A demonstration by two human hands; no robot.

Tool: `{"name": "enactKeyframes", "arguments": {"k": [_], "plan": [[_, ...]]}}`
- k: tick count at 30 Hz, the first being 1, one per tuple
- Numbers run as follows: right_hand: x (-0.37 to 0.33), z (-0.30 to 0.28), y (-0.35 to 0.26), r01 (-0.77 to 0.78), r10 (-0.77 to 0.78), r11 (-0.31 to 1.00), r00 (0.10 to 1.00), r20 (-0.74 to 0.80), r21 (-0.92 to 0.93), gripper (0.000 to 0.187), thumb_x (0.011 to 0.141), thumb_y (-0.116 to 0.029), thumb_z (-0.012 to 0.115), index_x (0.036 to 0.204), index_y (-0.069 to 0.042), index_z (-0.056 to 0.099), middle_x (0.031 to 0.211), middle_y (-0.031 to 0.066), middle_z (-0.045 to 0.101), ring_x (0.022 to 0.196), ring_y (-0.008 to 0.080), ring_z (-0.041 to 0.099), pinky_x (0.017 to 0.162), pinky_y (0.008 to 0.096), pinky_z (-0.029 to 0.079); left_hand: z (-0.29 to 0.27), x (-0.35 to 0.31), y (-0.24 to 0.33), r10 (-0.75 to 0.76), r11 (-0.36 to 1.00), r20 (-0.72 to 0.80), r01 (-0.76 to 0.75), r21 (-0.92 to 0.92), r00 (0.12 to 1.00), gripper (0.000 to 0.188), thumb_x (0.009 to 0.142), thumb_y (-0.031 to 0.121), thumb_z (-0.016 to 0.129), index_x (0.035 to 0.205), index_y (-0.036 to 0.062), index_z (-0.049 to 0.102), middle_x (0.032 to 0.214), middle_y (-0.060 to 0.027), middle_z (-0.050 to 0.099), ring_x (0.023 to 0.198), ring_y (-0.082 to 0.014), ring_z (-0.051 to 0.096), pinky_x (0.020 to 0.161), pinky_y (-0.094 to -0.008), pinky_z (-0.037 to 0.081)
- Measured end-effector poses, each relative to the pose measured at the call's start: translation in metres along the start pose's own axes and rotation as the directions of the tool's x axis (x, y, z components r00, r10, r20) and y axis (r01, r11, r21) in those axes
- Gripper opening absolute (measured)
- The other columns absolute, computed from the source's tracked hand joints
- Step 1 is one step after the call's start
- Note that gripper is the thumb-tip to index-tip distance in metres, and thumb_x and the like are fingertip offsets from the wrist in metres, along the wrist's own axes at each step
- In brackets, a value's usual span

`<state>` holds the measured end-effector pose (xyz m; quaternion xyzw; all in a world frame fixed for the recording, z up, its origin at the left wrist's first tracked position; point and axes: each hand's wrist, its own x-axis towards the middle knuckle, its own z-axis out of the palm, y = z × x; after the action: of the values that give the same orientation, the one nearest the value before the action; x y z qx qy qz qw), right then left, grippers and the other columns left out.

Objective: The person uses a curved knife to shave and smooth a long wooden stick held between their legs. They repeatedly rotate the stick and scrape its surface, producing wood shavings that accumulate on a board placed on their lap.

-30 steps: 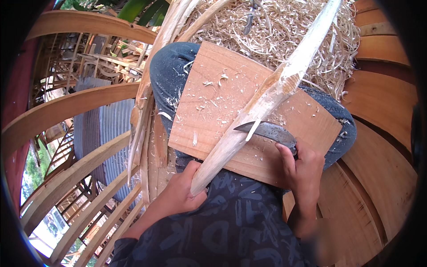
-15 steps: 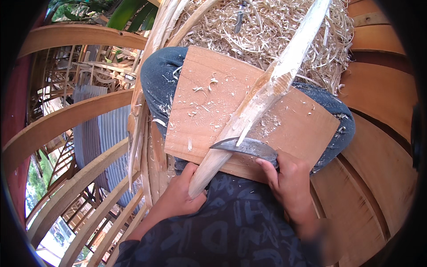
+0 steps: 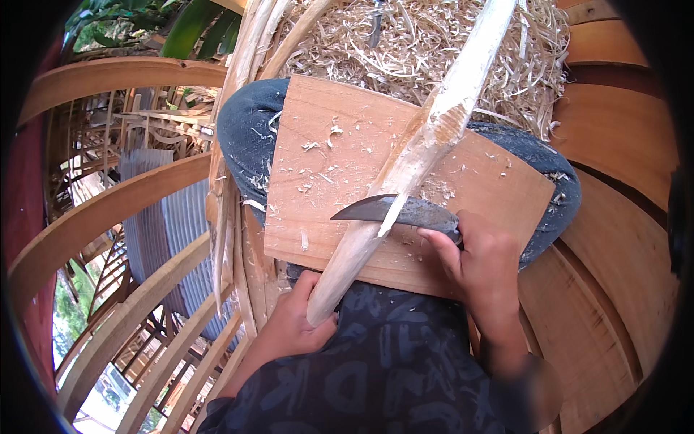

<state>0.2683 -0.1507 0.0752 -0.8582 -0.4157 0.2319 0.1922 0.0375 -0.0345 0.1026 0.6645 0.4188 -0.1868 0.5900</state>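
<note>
Grasping the lower end of a peeled wooden pole (image 3: 408, 170), the person's left hand (image 3: 298, 316) wraps its fingers round it just off the near edge of a wooden board (image 3: 499, 199). The pole slants across the board and out past its far edge. At the board's near right part, the right hand (image 3: 486, 264) has its fingers clenched on a curved knife (image 3: 419, 213), the handle hidden within them; the dark blade crosses the pole, a pale wood sliver (image 3: 391, 215) lying over it. Blue jeans (image 3: 246, 137) show beneath the board. Beyond its far edge spreads a heap of wood shavings (image 3: 347, 58), a narrow metal blade (image 3: 375, 29) among them.
</note>
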Motion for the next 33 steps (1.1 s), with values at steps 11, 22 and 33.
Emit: {"name": "enactKeyframes", "arguments": {"k": [11,22,33], "plan": [[0.003,-0.006,0.0,-0.02,0.018,0.998,0.999,0.026,0.064,0.044,0.079,-0.039,0.071,0.063,-0.001,0.053,0.053,0.0149,0.052,0.046,0.0319,0.052,0.043,0.0378,0.04,-0.003,0.002,0.004,-0.023,1.0,0.014,0.023,-0.004,1.0,0.041,0.074,0.012,0.065,0.109,0.0037,0.045,0.082,-0.0172,0.061,0.078,-0.0312,0.065,0.069,-0.0351,0.048],[-0.008,-0.015,0.01,-0.511,-0.147,0.478,0.755,0.639,0.714,0.014,0.091,-0.012,0.056,0.097,0.0,0.06,0.064,-0.0003,0.053,0.058,0.006,0.05,0.054,0.0228,0.04,-0.006,0.01,-0.002,0.012,0.999,0.033,-0.013,0.047,0.999,0.038,0.072,0.009,0.064,0.106,0.0053,0.047,0.079,-0.0155,0.062,0.075,-0.032,0.066,0.067,-0.0349,0.049],[-0.013,-0.016,0.004,-0.457,-0.082,0.46,0.832,0.548,0.762,0.013,0.088,-0.007,0.061,0.096,0.003,0.061,0.07,0.0067,0.063,0.06,0.0041,0.053,0.053,0.0227,0.041,-0.005,0.012,-0.002,0.002,1.0,0.029,-0.002,0.001,1.0,0.037,0.074,0.01,0.067,0.105,0.0054,0.047,0.079,-0.0147,0.062,0.074,-0.0289,0.066,0.067,-0.0334,0.048]]}}
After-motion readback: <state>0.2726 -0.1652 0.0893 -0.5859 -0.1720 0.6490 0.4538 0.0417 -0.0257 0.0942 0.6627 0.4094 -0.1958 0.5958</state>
